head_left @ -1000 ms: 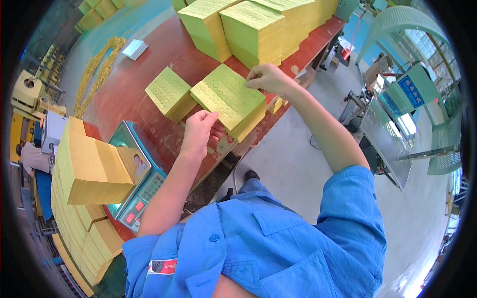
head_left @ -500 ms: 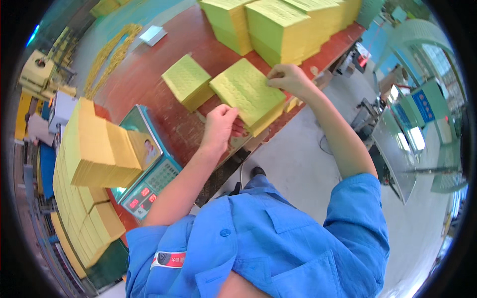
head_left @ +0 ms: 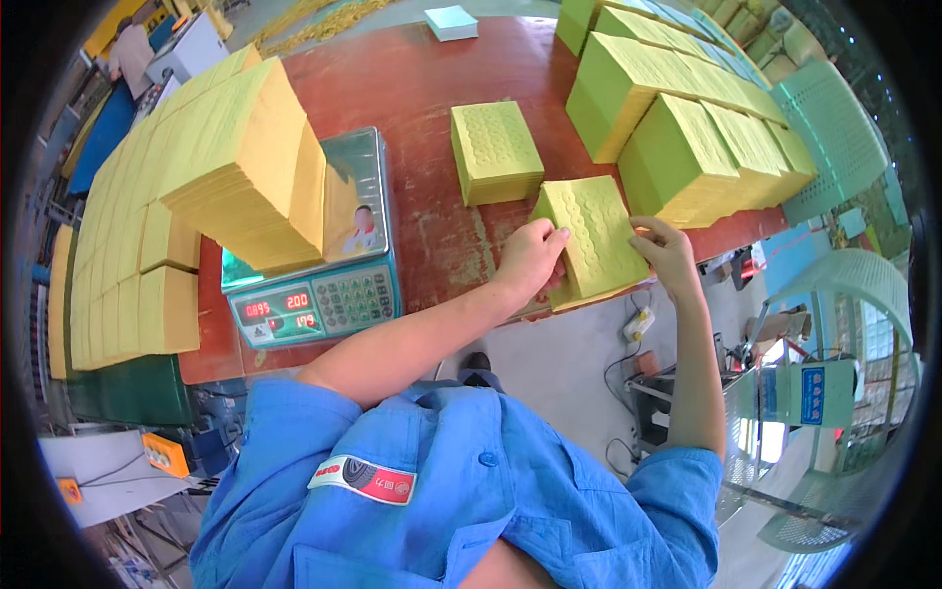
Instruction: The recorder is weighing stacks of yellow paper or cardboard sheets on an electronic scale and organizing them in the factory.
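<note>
A stack of yellow embossed paper sheets (head_left: 595, 236) rests at the near edge of the reddish-brown table (head_left: 422, 88). My left hand (head_left: 530, 257) grips its left side and my right hand (head_left: 669, 257) grips its right side. A second, smaller yellow stack (head_left: 495, 149) lies on the table just beyond, apart from both hands. A digital weighing scale (head_left: 324, 294) with a lit red display stands to the left, with a thick pile of yellow sheets (head_left: 247, 167) on its platform.
Tall yellow-green stacks (head_left: 687, 128) line the table's far right. More yellow piles (head_left: 118, 285) fill the left side. A small pale-blue pad (head_left: 451, 22) lies at the far edge. A pale green plastic chair (head_left: 834, 137) and a wire rack (head_left: 785, 393) stand on the right.
The view has swung so the table sits more squarely ahead. Both hands stay on the same yellow stack, which now lies closer to the table's near edge.
</note>
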Motion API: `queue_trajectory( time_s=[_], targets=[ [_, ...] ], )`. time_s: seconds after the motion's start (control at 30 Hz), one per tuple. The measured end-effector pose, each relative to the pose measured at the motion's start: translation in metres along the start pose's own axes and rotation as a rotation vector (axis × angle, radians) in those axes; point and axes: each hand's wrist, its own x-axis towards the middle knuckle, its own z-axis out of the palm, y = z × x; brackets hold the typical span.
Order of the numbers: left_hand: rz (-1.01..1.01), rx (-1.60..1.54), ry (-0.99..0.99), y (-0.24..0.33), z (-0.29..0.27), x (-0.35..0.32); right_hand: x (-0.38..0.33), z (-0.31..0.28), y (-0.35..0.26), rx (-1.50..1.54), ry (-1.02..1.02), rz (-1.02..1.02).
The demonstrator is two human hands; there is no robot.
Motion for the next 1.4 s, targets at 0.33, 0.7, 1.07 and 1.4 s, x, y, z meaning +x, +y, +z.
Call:
queue_trajectory(
  time_s=[0.33,0.7,1.07,1.4],
  targets=[
    [0.416,0.502,0.237,-0.009,0.000,0.014,-0.005,0.010,0.011,0.004,0.086,-0.039],
    [0.430,0.694,0.243,-0.004,-0.009,0.022,-0.013,0.012,0.010,-0.133,0.219,-0.084],
    [0.712,1.186,-0.151,0.068,0.008,0.098,-0.045,0.000,0.030,0.266,0.512,-0.057],
    [0.690,1.242,-0.125,0.037,0.032,0.097,-0.106,0.077,0.053,0.561,0.255,-0.127]
  ],
)
